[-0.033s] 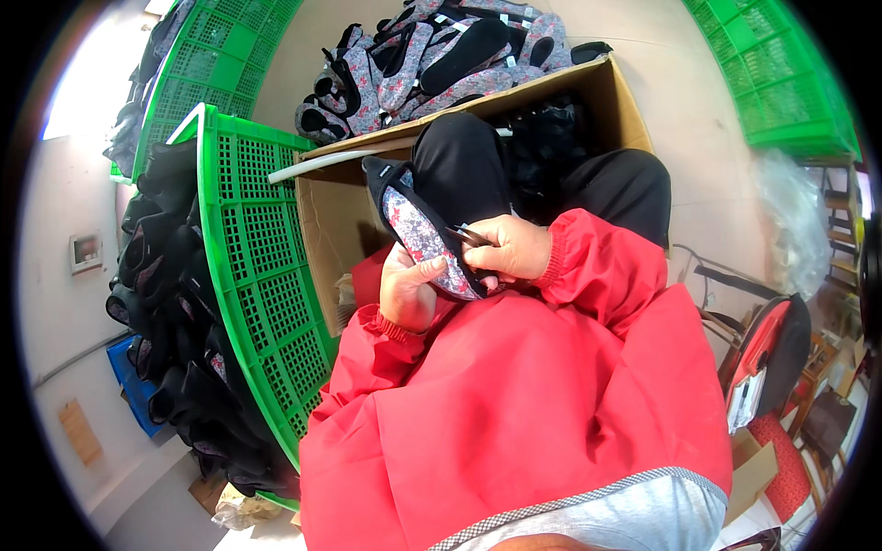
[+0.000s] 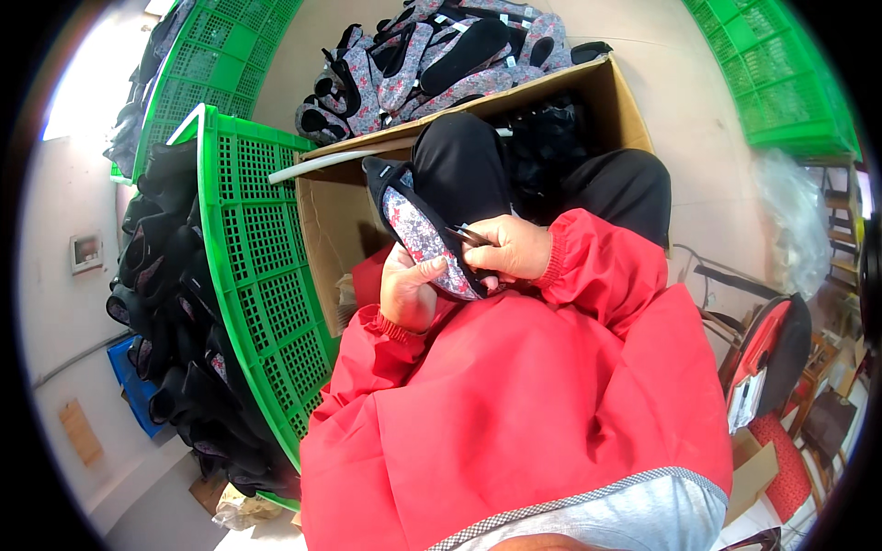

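A cloth shoe [image 2: 418, 230] with grey-and-red floral fabric and black trim lies slanted over my lap, its black end pointing up and left. My left hand [image 2: 411, 286] is closed round its lower side, thumb lying on the floral fabric. In my right hand [image 2: 516, 248] is a pair of small dark metal thread snips [image 2: 472, 235], their tips at the shoe's black edge. Some of my right fingers also touch the shoe's lower end, and part of the snips is hidden in my grip.
A cardboard box [image 2: 629, 106] with dark contents stands beyond my knees, and a heap of similar floral shoes [image 2: 432, 69] lies behind it. To the left, a green crate [image 2: 266, 266] stands beside many black shoes [image 2: 175, 303]. A white tube [image 2: 340, 158] crosses the box edge.
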{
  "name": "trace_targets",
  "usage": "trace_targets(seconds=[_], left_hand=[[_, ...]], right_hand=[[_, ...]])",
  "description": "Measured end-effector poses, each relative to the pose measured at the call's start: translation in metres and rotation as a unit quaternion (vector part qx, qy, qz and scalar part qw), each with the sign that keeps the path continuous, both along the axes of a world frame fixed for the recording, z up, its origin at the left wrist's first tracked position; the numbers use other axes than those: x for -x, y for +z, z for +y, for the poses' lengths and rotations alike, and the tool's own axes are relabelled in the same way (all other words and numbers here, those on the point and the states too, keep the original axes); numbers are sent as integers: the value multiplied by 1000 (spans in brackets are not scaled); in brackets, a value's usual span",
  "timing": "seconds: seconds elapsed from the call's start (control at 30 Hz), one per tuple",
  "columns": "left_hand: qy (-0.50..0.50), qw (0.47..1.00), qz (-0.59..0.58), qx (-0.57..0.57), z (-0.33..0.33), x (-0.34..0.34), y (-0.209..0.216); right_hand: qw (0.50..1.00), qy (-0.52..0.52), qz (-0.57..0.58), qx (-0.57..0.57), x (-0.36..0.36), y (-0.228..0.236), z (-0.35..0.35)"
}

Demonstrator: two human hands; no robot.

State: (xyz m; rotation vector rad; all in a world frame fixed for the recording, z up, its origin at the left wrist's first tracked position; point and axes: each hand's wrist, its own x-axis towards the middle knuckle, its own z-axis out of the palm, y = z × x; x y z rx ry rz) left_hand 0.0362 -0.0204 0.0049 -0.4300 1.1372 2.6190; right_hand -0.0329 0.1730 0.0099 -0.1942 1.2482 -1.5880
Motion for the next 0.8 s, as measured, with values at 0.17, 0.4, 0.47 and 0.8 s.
trace_targets(seconds=[0.17, 0.4, 0.47, 0.8], left_hand=[[-16, 1000, 5, -6, -1, 1, 2], [3, 1000, 1, 3, 1, 1, 0], [9, 1000, -9, -1, 4, 2, 4], [22, 1000, -17, 3, 3, -1, 1]], right_hand=[[1000, 2, 2, 4, 1, 4, 1], [999, 20, 44, -11, 5, 9, 4], [999, 17, 34, -13, 4, 8, 4], [999, 31, 26, -21, 4, 12, 2]])
